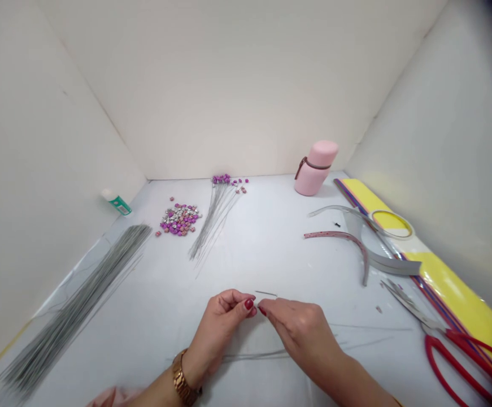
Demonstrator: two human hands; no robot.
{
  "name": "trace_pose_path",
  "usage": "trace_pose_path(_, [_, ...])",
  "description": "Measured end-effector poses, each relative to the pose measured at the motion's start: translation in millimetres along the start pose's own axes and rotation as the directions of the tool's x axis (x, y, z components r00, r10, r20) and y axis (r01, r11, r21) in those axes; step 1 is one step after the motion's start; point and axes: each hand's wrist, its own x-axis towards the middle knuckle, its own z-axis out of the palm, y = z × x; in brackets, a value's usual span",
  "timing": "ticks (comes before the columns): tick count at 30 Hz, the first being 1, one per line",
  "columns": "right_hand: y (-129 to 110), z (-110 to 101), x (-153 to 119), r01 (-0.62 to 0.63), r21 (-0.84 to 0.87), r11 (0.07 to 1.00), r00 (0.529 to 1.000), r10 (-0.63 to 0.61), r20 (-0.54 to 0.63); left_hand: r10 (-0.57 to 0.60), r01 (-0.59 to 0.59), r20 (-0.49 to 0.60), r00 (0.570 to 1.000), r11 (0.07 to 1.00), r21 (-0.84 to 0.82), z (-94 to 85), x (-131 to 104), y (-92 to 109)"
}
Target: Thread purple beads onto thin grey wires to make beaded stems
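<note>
My left hand (219, 323), with a gold watch on the wrist, is closed in a pinch of thumb and forefinger near the front middle of the table. Right beside it my right hand (303, 325) is pinched too, its fingertips almost meeting the left ones. Whatever lies between the fingertips is too small and hidden to name. A short thin grey rod (266, 293) shows just beyond the fingertips. Several thin grey wires (254, 356) run across the table under my wrists. Another thin wire (373, 327) extends to the right from behind my right hand.
On the left lie a thick bundle of wires (85, 299), a pile of small beads (181, 220) and a glue stick (117, 202). Bead-tipped wires (214, 217) lie behind. To the right are a pink flask (313, 172), tape roll (410, 230), curved strips (347, 237), red-handled scissors (430, 325) and yellow sheets (453, 288).
</note>
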Motion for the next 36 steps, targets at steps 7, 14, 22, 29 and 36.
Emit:
trace_pose_path(7, [0.0, -4.4, -0.5, -0.071, 0.147, 0.987, 0.996, 0.079, -0.049, 0.112, -0.109, 0.071, 0.991, 0.993, -0.049, 3.1, 2.5, 0.4])
trace_pose_path(14, [-5.0, 1.1, -0.6, -0.066, 0.169, 0.983, 0.997, 0.073, -0.035, 0.096, -0.094, 0.013, 0.995, 0.991, -0.098, 8.0, 3.6, -8.0])
trace_pose_path(22, [13.3, -17.3, 0.7, -0.199, 0.151, 0.968, 0.979, 0.205, -0.019, 0.360, -0.556, -0.482, 0.799, 0.748, -0.362, -60.5, 22.8, 53.3])
trace_pose_path(29, [-1.2, 10.1, 3.2, -0.234, 0.352, 0.906, 0.972, 0.212, 0.100, 0.174, -0.228, -0.251, 0.952, 0.952, -0.205, -23.7, 15.2, 20.6])
trace_pose_path(36, [5.1, 31.5, 0.3, -0.307, 0.523, 0.795, 0.949, 0.296, 0.107, 0.200, -0.175, -0.188, 0.962, 0.975, 0.139, -6.2, 17.1, 18.1])
